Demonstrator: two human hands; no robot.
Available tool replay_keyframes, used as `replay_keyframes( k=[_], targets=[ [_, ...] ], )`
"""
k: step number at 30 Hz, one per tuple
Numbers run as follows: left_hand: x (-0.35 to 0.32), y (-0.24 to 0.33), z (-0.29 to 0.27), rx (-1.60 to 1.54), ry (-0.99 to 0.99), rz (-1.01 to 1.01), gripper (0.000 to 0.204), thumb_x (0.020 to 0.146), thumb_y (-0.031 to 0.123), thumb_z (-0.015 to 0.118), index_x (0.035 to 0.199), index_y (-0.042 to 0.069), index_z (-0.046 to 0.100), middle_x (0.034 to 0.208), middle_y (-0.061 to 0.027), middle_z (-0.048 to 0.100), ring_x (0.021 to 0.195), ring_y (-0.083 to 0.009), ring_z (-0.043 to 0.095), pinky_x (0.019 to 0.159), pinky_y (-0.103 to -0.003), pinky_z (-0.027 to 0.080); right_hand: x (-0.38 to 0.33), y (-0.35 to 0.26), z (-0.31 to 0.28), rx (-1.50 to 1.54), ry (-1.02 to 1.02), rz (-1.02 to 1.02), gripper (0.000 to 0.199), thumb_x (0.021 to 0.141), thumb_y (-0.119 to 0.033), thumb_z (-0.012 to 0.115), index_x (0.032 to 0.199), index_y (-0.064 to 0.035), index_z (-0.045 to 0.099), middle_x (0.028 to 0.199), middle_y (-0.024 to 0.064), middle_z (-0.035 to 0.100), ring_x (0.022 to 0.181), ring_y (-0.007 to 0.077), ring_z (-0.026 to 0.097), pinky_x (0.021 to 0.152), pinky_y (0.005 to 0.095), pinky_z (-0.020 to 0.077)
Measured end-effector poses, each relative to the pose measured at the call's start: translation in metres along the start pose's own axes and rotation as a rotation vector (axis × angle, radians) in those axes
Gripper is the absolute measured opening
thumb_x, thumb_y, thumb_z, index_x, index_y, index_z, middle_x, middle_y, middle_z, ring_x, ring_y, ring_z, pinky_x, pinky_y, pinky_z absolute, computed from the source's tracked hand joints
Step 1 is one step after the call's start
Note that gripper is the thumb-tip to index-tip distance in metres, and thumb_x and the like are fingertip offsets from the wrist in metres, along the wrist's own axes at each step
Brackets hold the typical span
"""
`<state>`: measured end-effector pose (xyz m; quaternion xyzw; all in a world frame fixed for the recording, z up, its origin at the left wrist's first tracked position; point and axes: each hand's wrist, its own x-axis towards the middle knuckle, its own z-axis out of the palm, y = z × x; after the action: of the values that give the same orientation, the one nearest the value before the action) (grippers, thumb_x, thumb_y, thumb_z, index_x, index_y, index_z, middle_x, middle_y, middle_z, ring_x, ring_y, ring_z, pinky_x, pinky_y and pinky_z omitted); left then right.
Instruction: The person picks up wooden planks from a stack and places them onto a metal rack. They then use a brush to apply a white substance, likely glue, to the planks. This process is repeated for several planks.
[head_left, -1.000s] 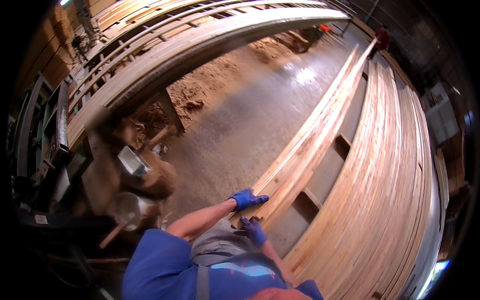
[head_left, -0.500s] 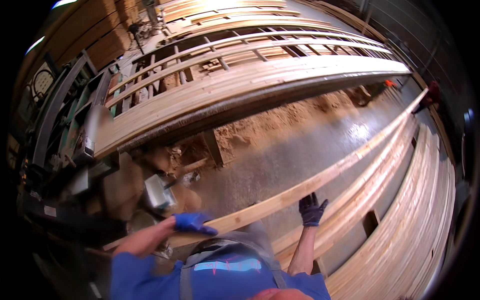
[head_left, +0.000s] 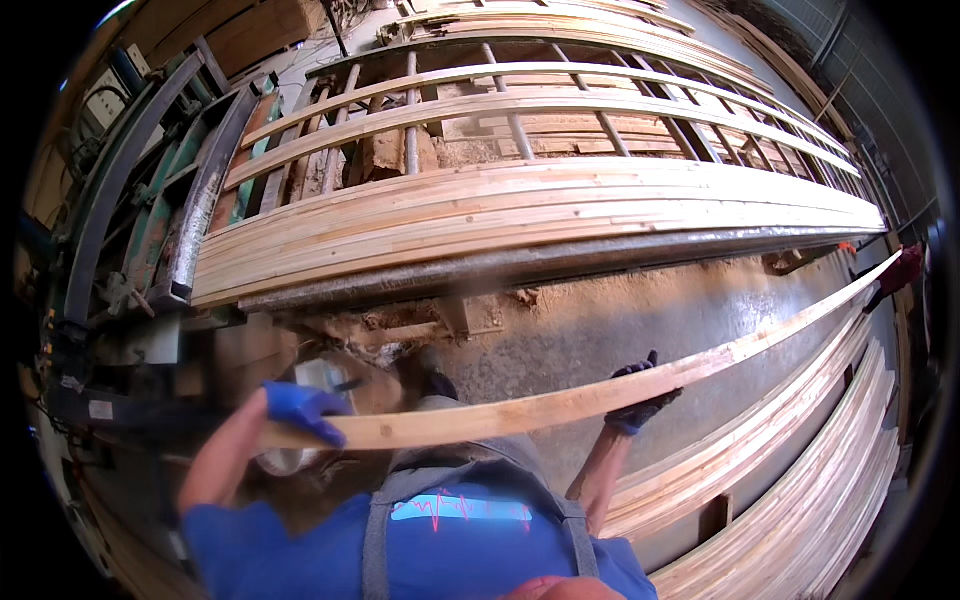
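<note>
A long pale wooden board [head_left: 510, 412] runs from in front of my waist toward the far right. My left hand [head_left: 302, 408], in a blue glove, is closed over the board close to its left end. My right hand [head_left: 634, 414], in a dark glove, holds the board from below farther along. Its fingers lie under the wood and the thumb side shows past the far edge. A co-worker in dark red [head_left: 899, 270] stands at the board's far end; whether that person's hands touch it is too small to tell.
Several boards lie side by side on a metal roller table [head_left: 560, 258] ahead. Stacked boards [head_left: 800, 490] lie at the right. Sawdust [head_left: 410, 325] covers floor under the table. Green and grey machinery [head_left: 140, 230] stands left, a white container [head_left: 318, 376] below it.
The board has swung up away from the stack and lies more level across me. My left hand has moved left; my right hand has come up against the board from beside it.
</note>
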<state>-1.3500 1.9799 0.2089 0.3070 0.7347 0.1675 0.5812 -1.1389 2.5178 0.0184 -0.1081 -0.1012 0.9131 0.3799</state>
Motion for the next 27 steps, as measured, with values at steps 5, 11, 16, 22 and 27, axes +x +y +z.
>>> replay_keyframes(
  k=[5,11,16,22,27],
  targets=[
    [0.005,0.049,-0.086,0.485,0.759,0.298,0.076,0.076,0.046,0.074,0.134,0.003,0.051,0.133,-0.0183,0.055,0.121,-0.0311,0.052,0.107,-0.044,0.038,0.081,0.131,0.076,-0.857,0.104,-0.482,0.073,0.092,-0.063,0.047,0.134,-0.0038,0.044,0.116,0.0124,0.058,0.097,0.0247,0.058,0.088,0.0447,0.0496],
    [0.052,0.015,-0.17,1.046,1.314,0.089,0.084,0.072,0.053,0.064,0.136,0.002,0.045,0.134,-0.0203,0.048,0.123,-0.0394,0.044,0.104,-0.061,0.029,0.126,0.286,0.189,-0.656,-0.012,-0.022,0.077,0.093,-0.068,0.038,0.149,-0.0174,0.029,0.15,0.0098,0.035,0.137,0.0309,0.034,0.114,0.0539,0.0283],
    [0.077,-0.06,-0.291,1.323,1.683,-0.094,0.051,0.081,0.024,0.056,0.124,-0.002,0.05,0.112,-0.017,0.054,0.1,-0.0314,0.053,0.092,-0.053,0.04,0.177,0.391,0.232,-0.867,-0.179,-0.01,0.061,0.094,-0.059,0.047,0.14,-0.0188,0.043,0.142,0.0096,0.044,0.128,0.0324,0.044,0.106,0.0571,0.0382],
    [0.044,-0.111,-0.389,1.087,1.265,-0.244,0.095,0.06,0.055,0.077,0.132,-0.001,0.048,0.105,-0.0117,0.052,0.097,-0.0276,0.051,0.089,-0.045,0.039,0.221,0.475,0.265,-0.784,-0.32,0.336,0.055,0.091,-0.043,0.061,0.137,-0.016,0.046,0.141,0.0098,0.045,0.126,0.0299,0.047,0.102,0.0543,0.0428],
    [0.059,-0.157,-0.452,0.981,1.152,-0.222,0.092,0.061,0.048,0.08,0.133,0.002,0.048,0.109,-0.0134,0.056,0.099,-0.0288,0.055,0.09,-0.044,0.041,0.264,0.519,0.257,-0.398,0.008,0.894,0.054,0.091,-0.042,0.063,0.133,-0.0116,0.049,0.13,0.0122,0.057,0.123,0.0306,0.052,0.099,0.052,0.0463]
  ],
)
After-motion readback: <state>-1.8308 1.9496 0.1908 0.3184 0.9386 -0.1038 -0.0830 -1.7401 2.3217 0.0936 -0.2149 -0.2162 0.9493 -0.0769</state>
